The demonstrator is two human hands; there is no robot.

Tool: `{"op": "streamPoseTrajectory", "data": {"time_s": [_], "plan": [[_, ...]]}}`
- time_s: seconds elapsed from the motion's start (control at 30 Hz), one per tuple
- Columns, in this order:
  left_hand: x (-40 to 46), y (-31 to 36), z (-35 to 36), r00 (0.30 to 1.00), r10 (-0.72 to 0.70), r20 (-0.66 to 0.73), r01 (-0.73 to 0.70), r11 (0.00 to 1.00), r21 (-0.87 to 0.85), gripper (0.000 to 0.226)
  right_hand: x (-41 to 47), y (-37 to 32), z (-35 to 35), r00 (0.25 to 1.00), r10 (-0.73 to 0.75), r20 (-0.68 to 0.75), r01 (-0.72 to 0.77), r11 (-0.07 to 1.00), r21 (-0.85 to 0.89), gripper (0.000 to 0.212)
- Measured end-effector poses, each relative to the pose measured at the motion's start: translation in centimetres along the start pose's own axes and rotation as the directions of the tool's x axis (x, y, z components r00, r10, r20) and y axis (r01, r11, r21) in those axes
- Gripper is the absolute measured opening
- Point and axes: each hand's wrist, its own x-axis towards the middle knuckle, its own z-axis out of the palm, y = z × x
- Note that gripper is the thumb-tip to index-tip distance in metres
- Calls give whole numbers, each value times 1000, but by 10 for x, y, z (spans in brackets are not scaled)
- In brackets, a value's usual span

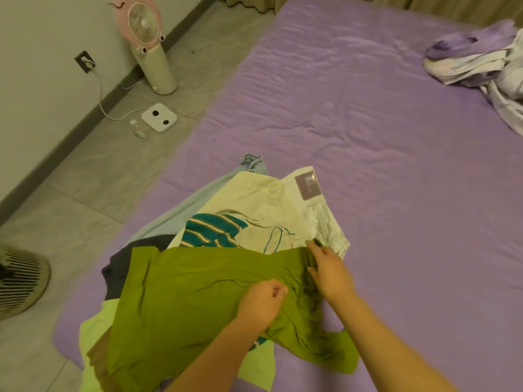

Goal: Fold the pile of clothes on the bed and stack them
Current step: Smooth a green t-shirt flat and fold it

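Note:
An olive-green garment (181, 301) lies spread on top of the pile of clothes at the near edge of the purple bed (382, 154). My left hand (261, 302) grips a bunch of its fabric near the middle. My right hand (329, 268) pinches the same garment at its upper right edge. Under it lie a cream garment (263, 199), a teal striped piece (212, 230), white trousers with a grey label (325, 222), a pale blue garment (181, 210), a dark one (124, 267) and a light green one (93, 335). A denim hem (252, 161) sticks out behind.
A heap of lilac and white bedding (481, 60) lies at the bed's far right. On the floor to the left stand a pink pedestal fan (150, 43), a white square scale (159, 118), a small bottle (138, 130) and another fan (19, 281).

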Motion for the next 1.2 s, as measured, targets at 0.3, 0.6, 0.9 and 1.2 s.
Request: {"op": "streamPoseTrajectory", "data": {"time_s": [0.3, 0.6, 0.9, 1.2], "plan": [[-7, 36, -15, 990, 128, -61, -137, 976, -171, 29, -8, -12, -54, 991, -24, -129, 60, 958, 281, 14], [-56, 116, -52, 929, 278, -243, -326, 926, -189, 16, -73, -30, -150, 986, -152, -71, 151, 619, 771, 25], [-173, 173, -113, 892, 303, -335, -434, 781, -449, 21, -152, -47, -224, 866, -422, -269, 487, 587, 647, 6], [-267, 201, -139, 786, 491, -377, -608, 726, -321, 35, -232, -87, -284, 749, -553, -365, 630, 424, 650, 7]]}}
